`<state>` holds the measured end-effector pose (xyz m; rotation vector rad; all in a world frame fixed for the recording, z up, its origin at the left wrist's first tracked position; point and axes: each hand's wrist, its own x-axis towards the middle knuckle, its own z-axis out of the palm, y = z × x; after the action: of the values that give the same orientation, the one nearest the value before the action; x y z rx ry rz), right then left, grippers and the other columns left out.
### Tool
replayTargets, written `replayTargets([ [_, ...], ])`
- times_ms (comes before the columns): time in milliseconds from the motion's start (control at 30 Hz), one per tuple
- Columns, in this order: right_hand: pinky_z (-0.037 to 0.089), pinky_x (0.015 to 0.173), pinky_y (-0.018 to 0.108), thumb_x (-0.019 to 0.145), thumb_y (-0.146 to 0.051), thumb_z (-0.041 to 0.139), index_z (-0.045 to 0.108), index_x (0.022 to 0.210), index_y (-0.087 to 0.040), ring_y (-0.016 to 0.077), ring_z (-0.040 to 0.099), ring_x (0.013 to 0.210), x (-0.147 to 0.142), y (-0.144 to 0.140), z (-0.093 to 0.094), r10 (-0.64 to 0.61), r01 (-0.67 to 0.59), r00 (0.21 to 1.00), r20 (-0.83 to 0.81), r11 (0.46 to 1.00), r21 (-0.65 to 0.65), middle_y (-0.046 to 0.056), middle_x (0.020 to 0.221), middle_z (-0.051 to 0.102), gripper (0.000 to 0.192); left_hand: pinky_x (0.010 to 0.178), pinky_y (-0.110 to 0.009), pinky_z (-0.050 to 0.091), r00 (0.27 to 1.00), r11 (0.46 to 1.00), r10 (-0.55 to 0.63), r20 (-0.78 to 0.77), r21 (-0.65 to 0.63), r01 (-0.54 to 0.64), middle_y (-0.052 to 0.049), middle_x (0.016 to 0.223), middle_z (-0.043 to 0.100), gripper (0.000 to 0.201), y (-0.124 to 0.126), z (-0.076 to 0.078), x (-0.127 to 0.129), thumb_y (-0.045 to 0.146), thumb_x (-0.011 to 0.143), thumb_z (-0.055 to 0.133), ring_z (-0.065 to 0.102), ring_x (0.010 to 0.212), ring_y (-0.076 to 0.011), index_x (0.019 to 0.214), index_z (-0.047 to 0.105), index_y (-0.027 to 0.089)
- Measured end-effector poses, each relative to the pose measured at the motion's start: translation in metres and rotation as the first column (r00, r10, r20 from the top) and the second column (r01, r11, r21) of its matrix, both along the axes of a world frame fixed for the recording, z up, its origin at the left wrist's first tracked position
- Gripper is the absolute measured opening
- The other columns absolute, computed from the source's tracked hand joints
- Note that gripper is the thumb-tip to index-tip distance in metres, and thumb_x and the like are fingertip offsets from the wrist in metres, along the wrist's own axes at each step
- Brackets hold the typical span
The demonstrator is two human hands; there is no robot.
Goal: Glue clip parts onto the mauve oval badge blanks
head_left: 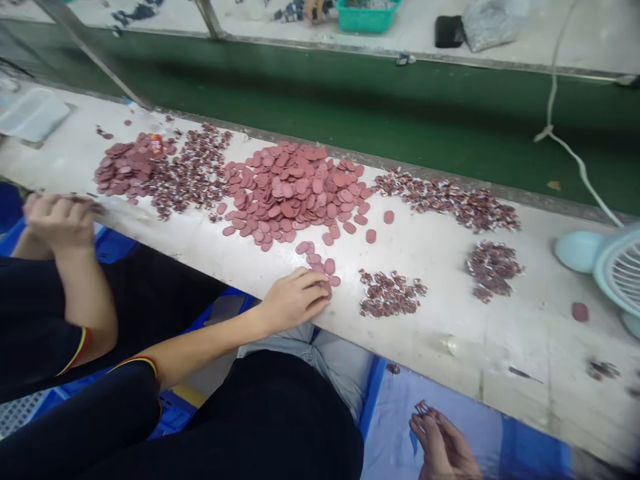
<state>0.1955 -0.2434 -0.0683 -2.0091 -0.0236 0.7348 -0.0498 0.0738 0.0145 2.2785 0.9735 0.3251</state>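
My left hand [295, 300] reaches over the near edge of the white worktable. Its fingers are slightly apart, and the tips rest on a few reddish-brown oval discs [329, 267] that trail from the large disc pile [295, 187]. Low on the right, over a blue bin lined with pale sheet [395, 427], my right hand [443, 443] is closed in a pinch. A small reddish openwork piece [421, 405] sticks up from its fingertips. Between the hands, on the table, lies a small heap of dark reddish pieces with shiny edges [393, 293].
At the left, a co-worker's hands [63, 220] are at the table edge. More heaps of small pieces [450, 200] and discs [125, 167] lie along the back. A light-blue fan [620, 267] stands at right, with a thin dark tool [525, 375] nearer. A cord [553, 100] hangs behind.
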Motion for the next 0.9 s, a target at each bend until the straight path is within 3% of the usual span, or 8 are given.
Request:
replayTargets([
  [100,0.065,0.100,0.055,0.067,-0.061,0.084,0.077,0.094,-0.030,0.0341,0.082,0.100,-0.010,0.002,-0.020,0.081,-0.079,0.997,0.007,0.991,-0.110,0.000,0.096,0.086,0.042,0.098,-0.037,0.054,1.000,0.998,-0.004,-0.026,0.070,0.005,-0.008,0.120,0.076,0.016,0.001,0.001,0.003,0.034,0.100,0.065,0.067,0.109,-0.0236,0.099,0.078,0.025],
  [167,0.066,0.097,0.053,0.071,-0.061,0.082,0.079,0.094,-0.028,0.0348,0.081,0.102,-0.015,0.005,-0.036,0.171,-0.172,0.985,-0.016,0.971,-0.166,0.002,0.098,0.086,0.041,0.094,-0.033,0.054,1.000,0.999,-0.012,-0.023,0.031,0.013,-0.006,0.114,0.075,0.012,0.003,0.003,0.003,0.032,0.098,0.068,0.068,0.105,-0.0211,0.102,0.076,0.024],
  [267,0.064,0.100,0.051,0.083,-0.057,0.076,0.079,0.104,-0.024,0.0285,0.080,0.101,-0.021,0.009,-0.056,0.290,-0.297,0.955,-0.061,0.935,-0.194,0.003,0.105,0.085,0.039,0.082,-0.027,0.054,1.000,0.990,-0.009,-0.002,-0.141,0.009,-0.002,0.099,0.073,0.014,0.007,0.009,0.002,0.036,0.096,0.071,0.068,0.089,-0.0159,0.100,0.073,0.022],
  [367,0.060,0.105,0.051,0.092,-0.054,0.071,0.075,0.114,-0.020,0.0237,0.076,0.104,-0.025,0.010,-0.069,0.362,-0.370,0.929,-0.076,0.907,-0.203,0.003,0.113,0.081,0.040,0.071,-0.024,0.051,0.998,0.947,0.045,0.042,-0.319,-0.029,-0.001,0.090,0.072,0.022,0.007,0.014,0.003,0.042,0.097,0.071,0.065,0.077,-0.0134,0.096,0.071,0.020],
  [700,0.063,0.091,0.041,0.096,-0.047,0.068,0.073,0.111,-0.019,0.0196,0.074,0.099,-0.023,0.014,-0.084,0.415,-0.411,0.909,-0.030,0.885,-0.217,0.001,0.105,0.077,0.033,0.067,-0.023,0.054,0.973,0.865,0.207,0.104,-0.485,-0.132,-0.005,0.091,0.076,0.033,0.000,0.023,0.007,0.050,0.090,0.079,0.068,0.077,-0.0146,0.099,0.077,0.018],
  [900,0.063,0.094,0.043,0.097,-0.049,0.067,0.073,0.112,-0.018,0.0205,0.074,0.100,-0.024,0.013,-0.089,0.446,-0.440,0.895,-0.033,0.867,-0.234,0.001,0.106,0.077,0.035,0.071,-0.024,0.057,0.957,0.840,0.261,0.127,-0.519,-0.160,-0.005,0.093,0.077,0.033,-0.001,0.028,0.004,0.049,0.087,0.082,0.069,0.080,-0.0147,0.096,0.075,0.018],
])
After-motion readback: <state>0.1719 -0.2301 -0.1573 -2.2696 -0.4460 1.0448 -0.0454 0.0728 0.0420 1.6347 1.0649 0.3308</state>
